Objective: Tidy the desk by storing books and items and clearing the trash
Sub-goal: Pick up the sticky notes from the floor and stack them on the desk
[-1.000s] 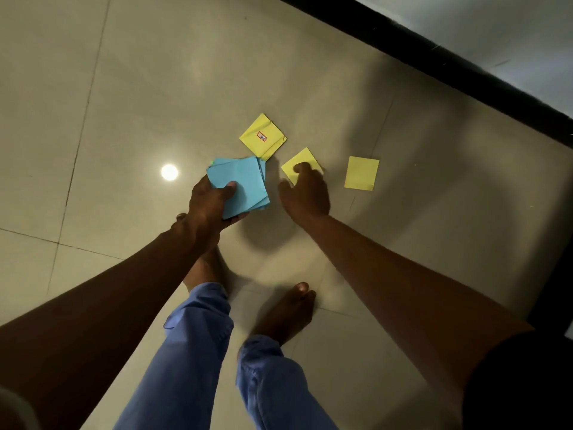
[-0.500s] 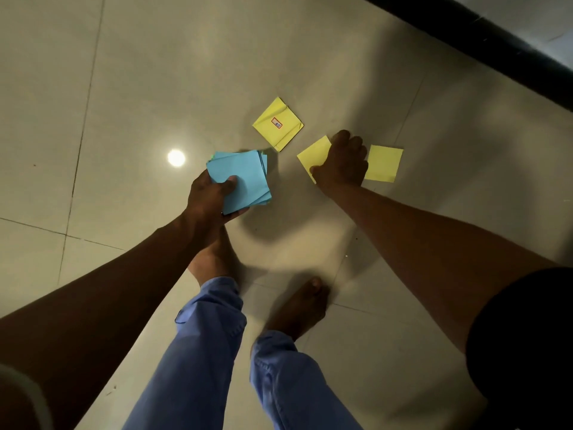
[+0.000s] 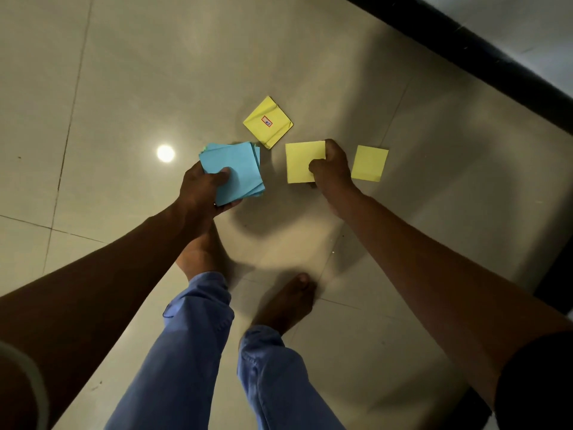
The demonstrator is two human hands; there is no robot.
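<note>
My left hand (image 3: 203, 187) grips a stack of blue square notes (image 3: 237, 169) just above the tiled floor, thumb on top. My right hand (image 3: 331, 169) pinches a yellow note (image 3: 300, 161) by its right edge, thumb on its face, lifting it off the floor. A second yellow note (image 3: 369, 162) lies flat on the floor just right of that hand. A yellow pad (image 3: 268, 121) with a small red-and-white label lies beyond, between the two hands.
The beige tiled floor (image 3: 124, 88) reflects a ceiling light (image 3: 165, 153) left of the blue stack. My bare feet (image 3: 285, 302) and blue trouser legs stand below the hands. A black skirting strip (image 3: 465, 48) runs along the wall at the upper right.
My right hand has closed on the middle yellow note and raised it, turning it square to me. The left hand still holds the blue stack in the same place.
</note>
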